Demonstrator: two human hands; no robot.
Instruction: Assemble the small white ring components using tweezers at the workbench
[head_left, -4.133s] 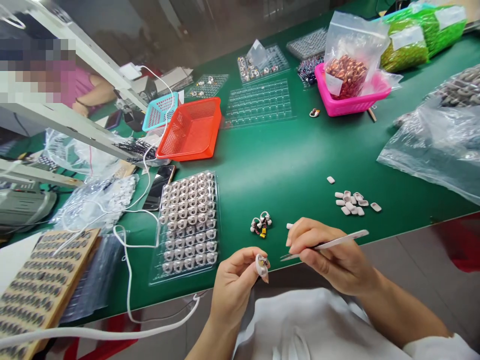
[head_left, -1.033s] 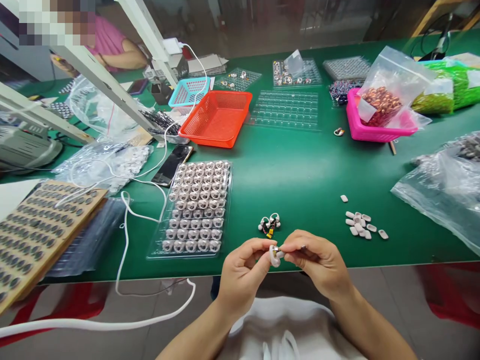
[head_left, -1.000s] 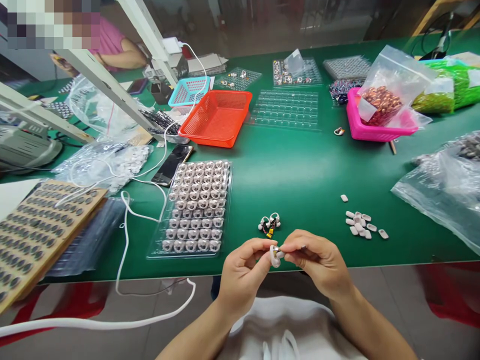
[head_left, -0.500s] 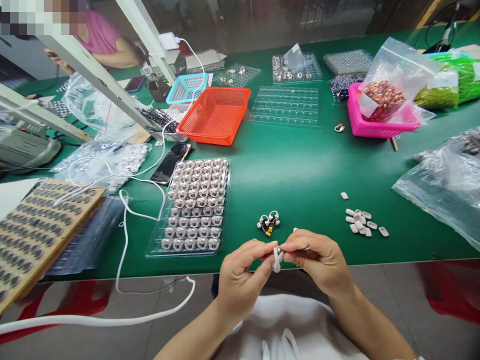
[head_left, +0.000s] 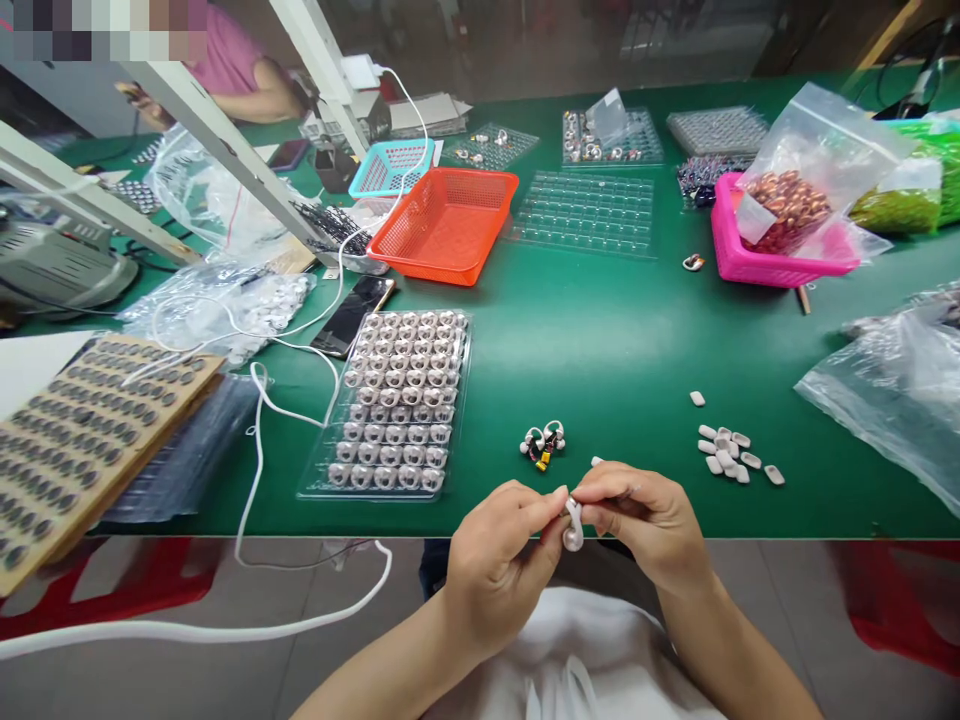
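A small white curved ear-clip earphone [head_left: 573,527] is held up at the table's front edge. My left hand [head_left: 506,555] pinches it from the left between thumb and forefinger. From the other side my right hand [head_left: 649,525] closes thumb and forefinger on its upper end; a thin greyish thing shows by those fingers, too small to name. Just beyond my hands lie a couple of unclosed earphones [head_left: 543,445] with dark wires and yellow parts. Right of them is a loose group of white oval covers [head_left: 726,455]. A clear tray [head_left: 391,400] of earphone shells stands to the left.
An orange basket [head_left: 444,230], an empty clear tray [head_left: 587,213] and a pink basket [head_left: 784,262] with a bag of copper-coloured parts stand farther back. At left are a phone [head_left: 352,316], a white cable [head_left: 259,480] and a wooden board [head_left: 97,430]. A co-worker [head_left: 247,75] sits beyond.
The earphone has turned between my fingers, so more of its curved side shows. Both hands stay close together. The whole view has shifted slightly.
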